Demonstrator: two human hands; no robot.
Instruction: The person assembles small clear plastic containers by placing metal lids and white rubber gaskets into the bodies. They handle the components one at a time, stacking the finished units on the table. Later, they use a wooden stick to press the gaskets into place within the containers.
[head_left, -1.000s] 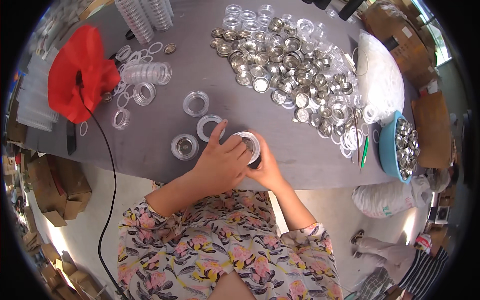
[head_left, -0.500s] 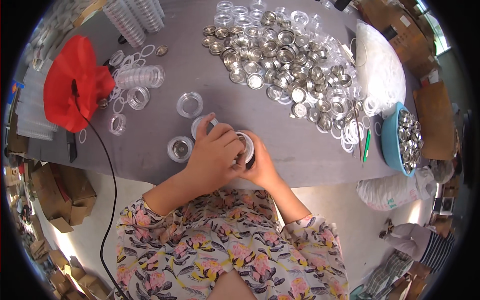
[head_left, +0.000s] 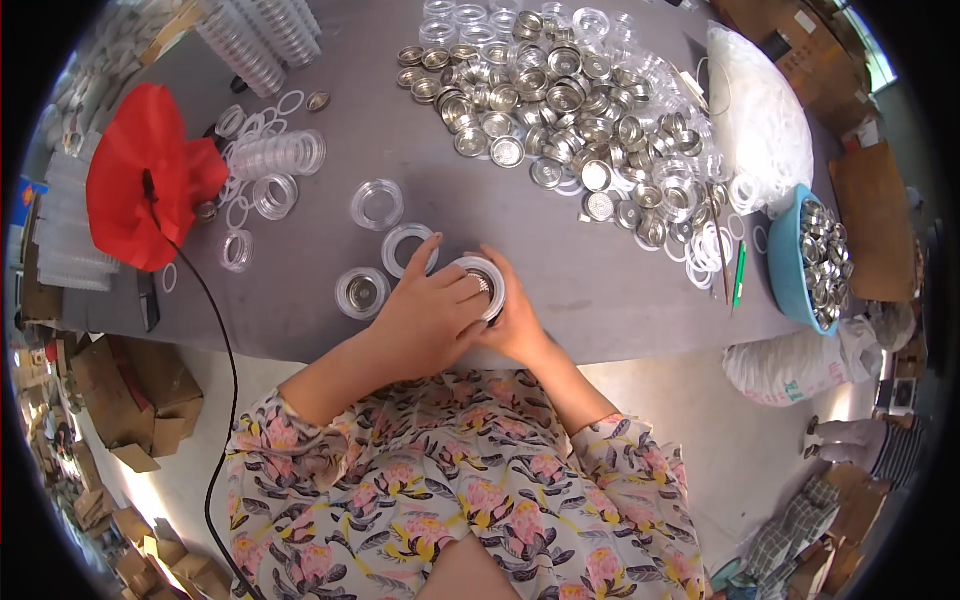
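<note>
- The grey counter (head_left: 600, 310) spans most of the view and bears all the pieces at hand.
- A broad heap of silvery metal cups (head_left: 565, 95), mixed with transparent pieces, spreads over its far middle and right.
- A bulging white bag (head_left: 755, 120) stands just right of that heap.
- A red cloth-like piece (head_left: 140, 180) sits at the far left, a black cord (head_left: 222, 325) running from it toward the lower edge.
- The blue basin (head_left: 788, 255), holding more metal cups, is at the counter's right edge.
- The left hand (head_left: 425, 315) reaches across the front middle, index finger stretched out near a loose ring-shaped piece; its other fingers bend over the round case, and whether they pinch it I cannot tell.
- The right hand (head_left: 515, 320) has its fingers curved round the right side of the round case, gripping it.
- The round case (head_left: 495, 303), with a whitish rim, is between the two hands above the counter's near part.
- Left of it, three loose round pieces lie near one another: a transparent one (head_left: 359, 192) farthest back, the ring-shaped piece (head_left: 389, 250), and one with a metal centre (head_left: 362, 293).
- A slim green pen (head_left: 739, 275) lies near the basin.
- Thin white rings (head_left: 698, 268) lie beside the pen.
</note>
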